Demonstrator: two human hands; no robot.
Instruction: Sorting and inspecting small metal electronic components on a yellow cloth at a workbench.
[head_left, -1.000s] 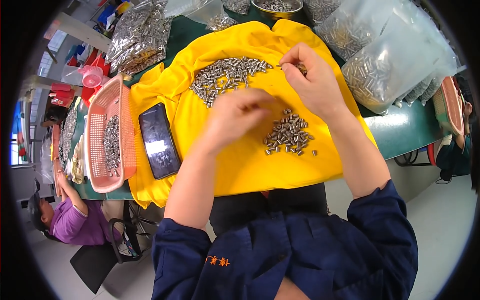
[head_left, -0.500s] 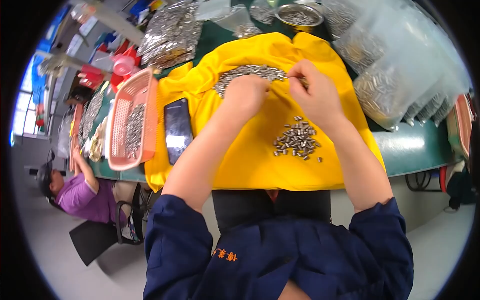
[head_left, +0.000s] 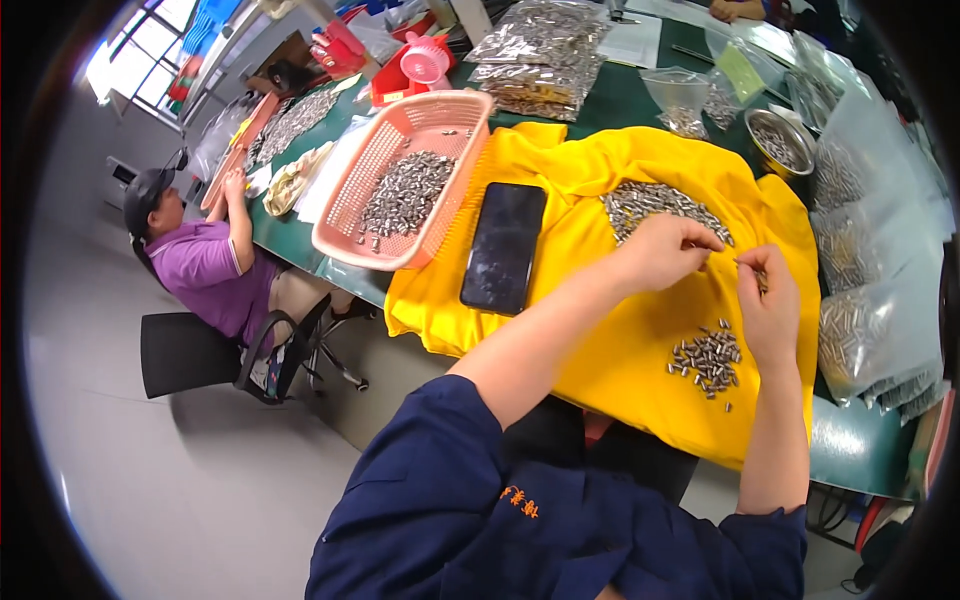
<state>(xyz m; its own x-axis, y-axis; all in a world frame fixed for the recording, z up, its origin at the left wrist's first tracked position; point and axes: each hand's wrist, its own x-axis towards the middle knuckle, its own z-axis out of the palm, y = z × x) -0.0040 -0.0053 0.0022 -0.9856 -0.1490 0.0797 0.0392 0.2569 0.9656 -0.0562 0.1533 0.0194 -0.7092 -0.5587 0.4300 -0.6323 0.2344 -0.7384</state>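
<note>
A yellow cloth (head_left: 620, 330) covers the table in front of me, with two groups of small metal cylinders on it. The larger heap of metal cylinders (head_left: 655, 203) lies at the far side, just beyond my hands. Nearer me, a smaller pile of metal cylinders (head_left: 708, 360) is spread below my right hand. My left hand (head_left: 668, 252) is closed in a pinch beside the far heap; what its fingertips hold is too small to make out. Facing it, my right hand (head_left: 772, 300) is closed too, with small metal cylinders showing between its curled fingers.
On the cloth's left lies a black phone (head_left: 504, 247). A pink basket (head_left: 335, 240) with more cylinders stands beside it. Bags of metal parts (head_left: 858, 330) line the right, and a metal bowl (head_left: 752, 140) sits behind. At left, another person (head_left: 205, 250) sits working.
The view has swung left, so the table appears shifted rightward. Both hands stay between the far heap and the near pile, fingertips still facing each other.
</note>
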